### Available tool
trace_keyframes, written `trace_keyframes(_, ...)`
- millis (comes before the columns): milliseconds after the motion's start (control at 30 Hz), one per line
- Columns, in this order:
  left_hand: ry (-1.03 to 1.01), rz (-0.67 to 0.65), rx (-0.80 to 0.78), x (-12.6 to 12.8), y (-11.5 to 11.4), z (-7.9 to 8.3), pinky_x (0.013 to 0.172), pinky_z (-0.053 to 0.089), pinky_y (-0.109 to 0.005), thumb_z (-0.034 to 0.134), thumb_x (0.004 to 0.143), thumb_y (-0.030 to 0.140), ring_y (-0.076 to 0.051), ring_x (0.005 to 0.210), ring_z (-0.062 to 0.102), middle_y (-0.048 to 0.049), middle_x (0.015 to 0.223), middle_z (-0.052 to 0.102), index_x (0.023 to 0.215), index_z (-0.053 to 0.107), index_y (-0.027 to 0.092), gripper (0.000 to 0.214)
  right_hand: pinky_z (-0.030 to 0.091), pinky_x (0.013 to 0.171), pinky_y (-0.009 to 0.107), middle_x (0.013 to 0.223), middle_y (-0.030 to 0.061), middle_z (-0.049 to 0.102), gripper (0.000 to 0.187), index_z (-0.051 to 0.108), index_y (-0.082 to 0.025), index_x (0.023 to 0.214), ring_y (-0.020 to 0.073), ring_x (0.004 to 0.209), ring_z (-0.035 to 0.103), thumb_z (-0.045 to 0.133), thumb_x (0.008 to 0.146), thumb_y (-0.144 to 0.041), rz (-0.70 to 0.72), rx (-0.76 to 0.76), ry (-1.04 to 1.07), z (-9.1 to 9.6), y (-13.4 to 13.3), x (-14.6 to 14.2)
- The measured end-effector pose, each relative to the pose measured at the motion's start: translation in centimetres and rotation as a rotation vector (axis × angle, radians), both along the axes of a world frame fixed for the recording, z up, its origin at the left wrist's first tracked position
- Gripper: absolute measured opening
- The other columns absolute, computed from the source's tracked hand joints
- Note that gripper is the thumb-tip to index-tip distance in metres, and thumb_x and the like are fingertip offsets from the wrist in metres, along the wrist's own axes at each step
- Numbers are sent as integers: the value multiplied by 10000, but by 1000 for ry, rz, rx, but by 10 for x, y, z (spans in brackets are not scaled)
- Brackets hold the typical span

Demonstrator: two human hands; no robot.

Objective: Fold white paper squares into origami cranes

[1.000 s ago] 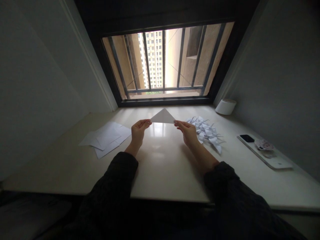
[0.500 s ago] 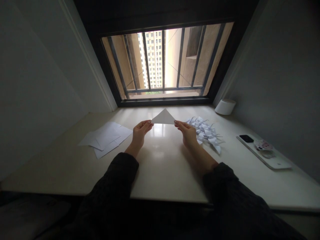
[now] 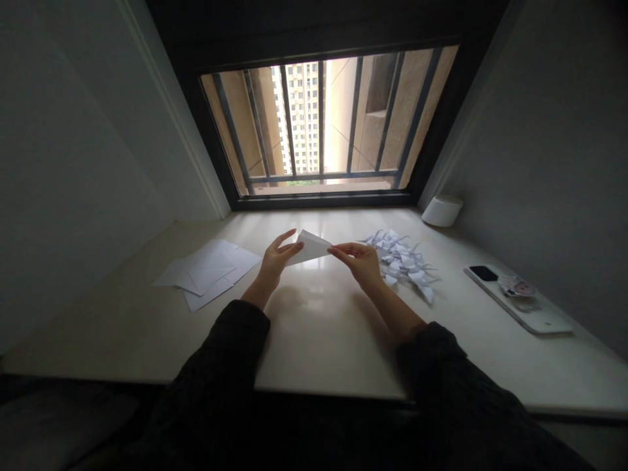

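A folded sheet of white paper is held above the pale sill, tilted and partly unfolded along its top. My left hand has its thumb pressed on the paper's left side, with the index finger raised behind it. At the right corner, my right hand pinches the paper between thumb and fingers. Just beyond my right hand lies a heap of white folded paper cranes. Loose white paper sheets overlap one another to the left of my left hand.
On the right of the sill lies a white phone with a round grip on its back. A white cylindrical object stands in the far right corner by the wall. Behind the sill is a barred window.
The paper has turned from a flat, point-up triangle to a tilted, lower position. My right hand has moved slightly left, and my left index finger has lifted off the corner.
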State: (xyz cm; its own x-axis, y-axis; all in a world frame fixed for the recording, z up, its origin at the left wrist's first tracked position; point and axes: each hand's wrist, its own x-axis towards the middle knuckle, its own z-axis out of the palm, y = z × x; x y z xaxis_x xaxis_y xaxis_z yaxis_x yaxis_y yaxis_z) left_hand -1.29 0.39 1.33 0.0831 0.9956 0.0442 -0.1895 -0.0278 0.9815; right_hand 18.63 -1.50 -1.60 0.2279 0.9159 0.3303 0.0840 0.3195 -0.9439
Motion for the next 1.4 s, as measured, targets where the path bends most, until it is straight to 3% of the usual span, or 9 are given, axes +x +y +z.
trace_keyframes(233, -30, 220, 70, 12, -8, -3, 712, 490, -300, 830, 532, 385, -169, 716, 646, -62, 824, 729, 891, 731, 153, 438, 468, 682, 300, 726, 41, 726, 266, 748, -198, 729, 159, 670, 629, 814, 554, -388, 78, -80, 208, 2, -3, -7)
trace_keyframes(467, 19, 327, 115, 13, -8, -8, 682, 491, -275, 812, 563, 390, -159, 709, 647, -54, 815, 732, 825, 737, 164, 355, 455, 621, 291, 678, 30, 689, 303, 734, -189, 724, 145, 637, 584, 803, 546, -425, 116, -110, 209, -2, 0, -9)
trace_keyframes(567, 29, 322, 120, 13, -8, -9, 669, 492, -274, 802, 577, 398, -162, 703, 650, -56, 811, 732, 820, 735, 163, 344, 465, 629, 284, 743, 20, 687, 350, 730, -209, 841, 136, 654, 584, 805, 555, -398, 182, -94, 246, -5, 3, -8)
trace_keyframes(700, 76, 293, 148, 15, -11, -8, 654, 493, -271, 797, 588, 395, -170, 696, 656, -56, 793, 734, 790, 733, 169, 310, 501, 708, 311, 999, 42, 686, 445, 670, -260, 1053, 169, 815, 630, 758, 641, -404, 288, -34, 248, -2, 0, -10)
trace_keyframes(767, 120, 260, 181, 17, -15, -8, 649, 496, -270, 796, 596, 389, -173, 697, 660, -54, 794, 736, 807, 736, 177, 305, 507, 758, 326, 1053, 56, 678, 443, 654, -260, 1080, 181, 868, 637, 743, 671, -405, 271, 14, 181, 1, -3, -13)
trace_keyframes(900, 167, 186, 254, 22, -21, -10, 635, 510, -279, 783, 622, 381, -179, 678, 666, -39, 756, 735, 994, 712, 203, 418, 516, 713, 324, 869, 40, 711, 455, 650, -248, 1096, 181, 774, 652, 736, 684, -420, 230, 32, 55, 3, -10, -19)
trace_keyframes(967, 165, 178, 286, 24, -21, -13, 675, 524, -297, 773, 635, 387, -190, 722, 676, -46, 805, 740, 990, 716, 205, 403, 516, 703, 323, 804, 29, 714, 438, 665, -240, 1088, 179, 737, 651, 726, 695, -423, 214, 41, 20, 2, -12, -22)
trace_keyframes(1167, 185, 205, 347, 25, -22, -17, 831, 526, -358, 762, 650, 378, -224, 871, 683, -53, 920, 736, 925, 740, 221, 318, 514, 792, 359, 998, 43, 728, 331, 720, -257, 1012, 223, 866, 667, 712, 716, -404, 149, 50, -23, 0, -13, -23)
trace_keyframes(1400, 230, 221, 352, 26, -26, -13, 834, 519, -362, 760, 654, 364, -229, 870, 683, -49, 919, 736, 914, 743, 235, 291, 507, 798, 356, 991, 29, 731, 305, 725, -265, 1000, 227, 876, 667, 693, 729, -400, 121, 65, -40, 0, -14, -24)
